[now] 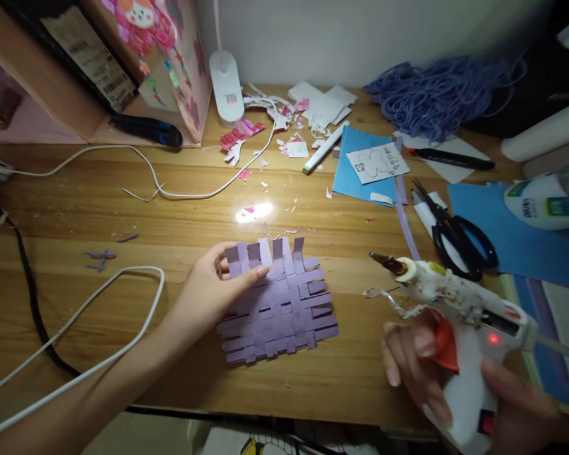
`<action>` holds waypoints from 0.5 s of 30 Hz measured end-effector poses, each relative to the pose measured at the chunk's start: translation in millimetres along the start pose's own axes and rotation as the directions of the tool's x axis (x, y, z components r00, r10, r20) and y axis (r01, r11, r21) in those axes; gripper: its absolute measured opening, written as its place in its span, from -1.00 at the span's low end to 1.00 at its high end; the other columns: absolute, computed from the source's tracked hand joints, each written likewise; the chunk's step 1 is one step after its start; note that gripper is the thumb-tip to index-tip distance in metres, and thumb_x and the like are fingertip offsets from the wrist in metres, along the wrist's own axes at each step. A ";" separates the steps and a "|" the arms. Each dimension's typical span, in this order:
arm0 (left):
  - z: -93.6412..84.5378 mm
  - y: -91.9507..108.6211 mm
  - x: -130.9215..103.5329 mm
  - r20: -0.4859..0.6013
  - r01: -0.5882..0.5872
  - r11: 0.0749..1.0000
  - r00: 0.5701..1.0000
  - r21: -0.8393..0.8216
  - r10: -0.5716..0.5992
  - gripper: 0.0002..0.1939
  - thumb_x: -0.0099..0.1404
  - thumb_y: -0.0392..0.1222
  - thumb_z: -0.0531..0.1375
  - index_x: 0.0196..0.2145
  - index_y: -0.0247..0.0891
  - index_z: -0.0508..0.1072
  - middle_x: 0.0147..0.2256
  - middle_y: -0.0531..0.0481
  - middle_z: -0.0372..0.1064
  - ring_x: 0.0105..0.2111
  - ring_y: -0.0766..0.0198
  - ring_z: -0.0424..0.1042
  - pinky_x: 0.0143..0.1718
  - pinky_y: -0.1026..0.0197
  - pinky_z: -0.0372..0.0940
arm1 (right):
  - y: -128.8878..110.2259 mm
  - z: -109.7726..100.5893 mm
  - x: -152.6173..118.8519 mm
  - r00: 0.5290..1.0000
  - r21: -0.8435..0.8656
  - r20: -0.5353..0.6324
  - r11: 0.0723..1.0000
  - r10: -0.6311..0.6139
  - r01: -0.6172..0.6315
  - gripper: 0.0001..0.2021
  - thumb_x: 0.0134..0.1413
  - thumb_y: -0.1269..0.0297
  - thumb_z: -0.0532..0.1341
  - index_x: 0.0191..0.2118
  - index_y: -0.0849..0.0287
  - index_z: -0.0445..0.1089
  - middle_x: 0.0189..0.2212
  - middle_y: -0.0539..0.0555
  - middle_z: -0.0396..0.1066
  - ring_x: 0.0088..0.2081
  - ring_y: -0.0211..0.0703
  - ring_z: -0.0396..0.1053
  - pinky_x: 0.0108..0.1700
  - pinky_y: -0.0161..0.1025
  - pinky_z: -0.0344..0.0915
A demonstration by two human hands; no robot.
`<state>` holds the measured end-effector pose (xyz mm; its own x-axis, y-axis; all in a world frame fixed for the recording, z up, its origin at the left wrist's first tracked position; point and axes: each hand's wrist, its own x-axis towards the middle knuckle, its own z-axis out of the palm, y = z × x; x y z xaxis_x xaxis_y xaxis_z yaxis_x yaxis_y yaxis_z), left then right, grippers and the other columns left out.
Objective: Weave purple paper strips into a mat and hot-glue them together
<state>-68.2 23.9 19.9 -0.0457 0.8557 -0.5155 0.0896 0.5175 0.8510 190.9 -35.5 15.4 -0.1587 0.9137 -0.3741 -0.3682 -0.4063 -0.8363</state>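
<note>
Closest to me, at the lower right of the frame, I have my right hand [420, 363] wrapped around a white glue gun [464, 306], fingers clamped on the grip, the thumb on its other side and the index finger by the orange-red trigger [446, 344]. Its dark nozzle [386, 261] points to the left, well apart from the paper, and a red light [494, 339] glows on the body. Under the nozzle I see a thin pale loop, though I cannot tell whether it is glue or wire

My left hand [222, 278] comes in from the lower left and pinches the woven purple paper [279, 316] at its upper left edge: thumb on the facing side, the other fingers partly hidden behind. I have that piece just below the middle of the frame, over the wooden table [189, 221]; I cannot tell whether its lower edge touches the wood. Loose strip ends stick out along the top and the right side

Up and to the right I find black scissors [448, 221] near a purple strip [408, 234], then a blue sheet [348, 170] with a drawn-on white card [378, 163] on it. I see a tangle of blue-violet yarn [436, 95] at the upper right and a white glue bottle [543, 199] at the right edge. Toward the upper left sits a dark cutter [146, 129], and a white cable [162, 284] loops near my left forearm
</note>
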 end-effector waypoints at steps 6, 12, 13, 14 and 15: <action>-0.6 0.8 -0.5 0.006 0.031 0.999 0.999 0.036 -0.032 -0.69 0.03 0.02 0.34 -0.37 -0.29 0.54 -0.35 -0.05 0.53 -0.41 0.22 0.48 -0.45 0.26 0.31 | 13.5 -1.6 -7.7 0.996 0.094 0.001 0.992 -0.090 0.090 -0.69 -0.01 -0.02 0.04 -0.40 0.06 0.40 -0.84 -0.04 0.10 -0.76 -0.21 -0.05 -0.58 -0.20 0.13; -0.7 8.8 -14.8 0.131 0.165 0.975 0.980 -0.146 -0.147 -0.68 0.06 -0.03 0.34 -0.25 -0.25 0.54 -0.30 -0.03 0.53 -0.35 0.25 0.50 -0.30 0.28 0.33 | 18.1 -6.4 -15.6 0.980 0.086 0.008 0.976 -0.199 0.198 -0.70 0.02 0.01 0.07 -0.41 0.09 0.43 -0.89 -0.06 0.10 -0.78 -0.23 -0.11 -0.63 -0.23 0.05; -0.3 9.5 -15.9 0.143 0.168 0.973 0.979 -0.158 -0.146 -0.67 0.07 -0.04 0.33 -0.23 -0.26 0.53 -0.30 -0.04 0.53 -0.35 0.24 0.50 -0.30 0.27 0.34 | 18.6 -6.5 -16.8 0.980 0.086 0.011 0.976 -0.200 0.198 -0.69 0.02 0.01 0.07 -0.41 0.10 0.44 -0.89 -0.04 0.11 -0.76 -0.22 -0.09 -0.63 -0.23 0.05; -0.1 10.0 -16.7 0.148 0.160 0.974 0.980 -0.160 -0.137 -0.66 0.08 -0.04 0.31 -0.22 -0.27 0.53 -0.30 -0.06 0.53 -0.34 0.22 0.50 -0.31 0.26 0.34 | 19.1 -6.6 -17.9 0.980 0.086 0.020 0.977 -0.198 0.195 -0.69 0.03 0.01 0.07 -0.41 0.10 0.44 -0.88 -0.03 0.12 -0.75 -0.21 -0.06 -0.63 -0.23 0.04; -0.2 10.6 -17.5 0.140 0.129 0.980 0.984 -0.150 -0.109 -0.66 0.10 -0.03 0.30 -0.21 -0.28 0.52 -0.30 -0.08 0.53 -0.33 0.20 0.50 -0.32 0.26 0.34 | 19.5 -6.6 -19.1 0.979 0.092 0.030 0.976 -0.202 0.198 -0.69 0.03 0.02 0.07 -0.41 0.10 0.45 -0.88 -0.03 0.13 -0.75 -0.20 -0.04 -0.64 -0.23 0.04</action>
<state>-66.6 14.5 38.0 0.0848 0.7850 -0.6137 -0.0673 0.6191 0.7825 192.8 -60.8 3.6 -0.1082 0.9767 -0.1855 -0.4750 -0.2148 -0.8534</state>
